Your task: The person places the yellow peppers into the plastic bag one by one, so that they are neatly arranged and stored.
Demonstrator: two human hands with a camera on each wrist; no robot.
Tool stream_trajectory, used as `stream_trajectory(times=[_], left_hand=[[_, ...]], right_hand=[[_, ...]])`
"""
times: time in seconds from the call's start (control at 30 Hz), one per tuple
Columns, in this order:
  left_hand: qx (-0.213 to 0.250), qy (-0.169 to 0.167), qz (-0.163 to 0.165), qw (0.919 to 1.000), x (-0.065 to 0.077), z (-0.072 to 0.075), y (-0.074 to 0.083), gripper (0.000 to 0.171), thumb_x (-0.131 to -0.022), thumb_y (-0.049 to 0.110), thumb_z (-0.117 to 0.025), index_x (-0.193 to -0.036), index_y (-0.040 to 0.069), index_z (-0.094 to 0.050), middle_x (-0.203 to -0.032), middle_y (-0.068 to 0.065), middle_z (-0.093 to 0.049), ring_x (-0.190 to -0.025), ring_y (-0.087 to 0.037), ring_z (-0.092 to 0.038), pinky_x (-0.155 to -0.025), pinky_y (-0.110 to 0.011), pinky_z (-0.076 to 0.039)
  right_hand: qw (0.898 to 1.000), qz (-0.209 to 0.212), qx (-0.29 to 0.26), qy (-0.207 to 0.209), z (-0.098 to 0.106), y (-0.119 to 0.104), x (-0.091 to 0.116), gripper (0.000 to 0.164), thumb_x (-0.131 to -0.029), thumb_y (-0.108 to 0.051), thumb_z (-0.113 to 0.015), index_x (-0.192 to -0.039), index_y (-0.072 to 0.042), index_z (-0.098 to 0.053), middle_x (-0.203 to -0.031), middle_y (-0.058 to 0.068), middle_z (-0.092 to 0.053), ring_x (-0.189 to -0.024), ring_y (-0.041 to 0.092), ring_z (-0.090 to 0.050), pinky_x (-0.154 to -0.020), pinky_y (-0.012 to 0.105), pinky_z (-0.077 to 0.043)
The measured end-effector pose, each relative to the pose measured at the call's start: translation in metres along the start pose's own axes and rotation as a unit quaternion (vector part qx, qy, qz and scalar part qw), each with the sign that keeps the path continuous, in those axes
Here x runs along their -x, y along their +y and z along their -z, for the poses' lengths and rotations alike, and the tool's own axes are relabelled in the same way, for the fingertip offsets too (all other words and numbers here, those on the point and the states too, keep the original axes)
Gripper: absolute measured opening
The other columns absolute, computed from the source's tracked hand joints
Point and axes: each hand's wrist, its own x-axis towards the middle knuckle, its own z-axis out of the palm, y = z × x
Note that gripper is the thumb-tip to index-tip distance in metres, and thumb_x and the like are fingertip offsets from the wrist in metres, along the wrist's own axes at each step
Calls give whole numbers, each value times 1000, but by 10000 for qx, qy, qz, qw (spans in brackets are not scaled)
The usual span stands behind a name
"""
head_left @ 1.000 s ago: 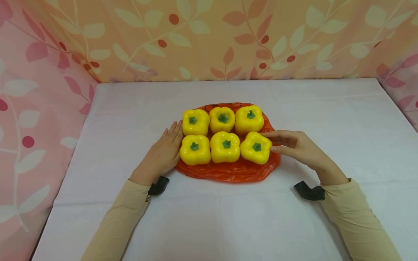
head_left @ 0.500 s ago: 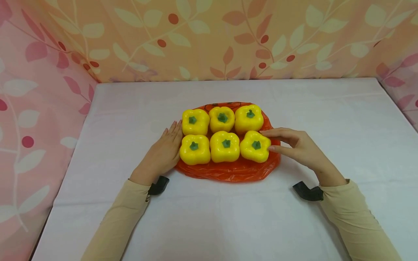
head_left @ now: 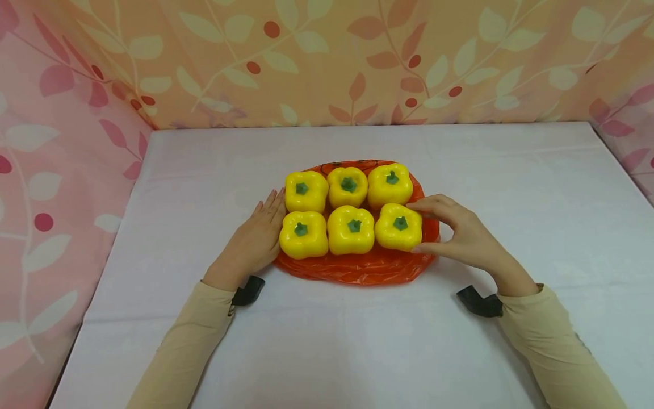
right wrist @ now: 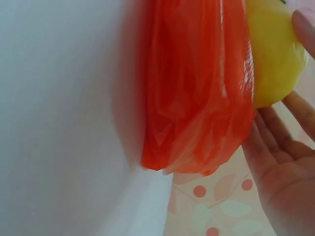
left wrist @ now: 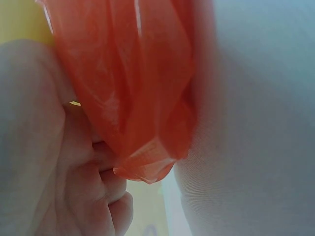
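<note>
Several yellow bell peppers with green stems stand in two rows of three on a crumpled orange-red plastic bag (head_left: pixel 357 274). My right hand (head_left: pixel 467 238) holds the front right pepper (head_left: pixel 392 236), thumb on its near side and fingers on its far side. In the right wrist view, the thumb and fingers reach around that yellow pepper (right wrist: pixel 275 54), beyond the bag (right wrist: pixel 197 88). My left hand (head_left: pixel 250 236) lies with straight fingers along the left side of the back left pepper (head_left: pixel 314 199) and front left pepper (head_left: pixel 301 247). The bag (left wrist: pixel 133 88) partly hides its fingers in the left wrist view.
A white cloth covers the table (head_left: pixel 327 346) on all sides of the bag. Behind it hangs an orange leaf-patterned curtain (head_left: pixel 327 85), with pink cloth (head_left: pixel 66 199) at the left. Black curved pieces (head_left: pixel 480 302) stick out from both sleeve cuffs.
My right hand has drawn slightly left, its thumb sliding nearer and its fingers spreading around the front right pepper. That pepper has shifted slightly back and turned. My left hand stays put.
</note>
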Motion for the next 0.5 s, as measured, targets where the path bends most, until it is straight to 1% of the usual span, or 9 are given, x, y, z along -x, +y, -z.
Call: stream_trajectory(times=[0.17,0.27,0.33,0.5], left_hand=[[18,-13,14,10000,0,0,0,63,-101,26,-34,-148,-4,-6,-156,-16,-3,-144,-28,0,-115,-44,-8],[18,-32,31,10000,0,0,0,63,-101,26,-34,-148,-4,-6,-156,-15,-3,-144,-28,1,-115,-44,-8],[8,-37,30,10000,0,0,0,63,-101,26,-34,-148,-4,-5,-157,-15,-3,-144,-28,1,-115,-44,-8],[10,-11,12,10000,0,-1,-1,62,-102,26,-33,-148,-4,-5,-156,-15,-3,-143,-27,1,-115,-44,-8]], right_hand=[[9980,-253,-545,-220,2,3,1,63,-73,-2,-79,-131,-10,-56,-126,2,-56,-114,6,-49,-98,15,-36],[9961,-309,-765,-309,3,6,1,62,-75,0,-77,-132,-8,-55,-128,3,-56,-116,6,-50,-99,16,-36],[9957,-266,-827,-310,4,8,1,61,-75,2,-77,-131,-7,-55,-128,4,-56,-116,7,-50,-100,17,-36],[9968,-46,-774,-200,4,9,0,60,-74,4,-76,-130,-5,-56,-125,5,-56,-115,9,-50,-99,17,-38]])
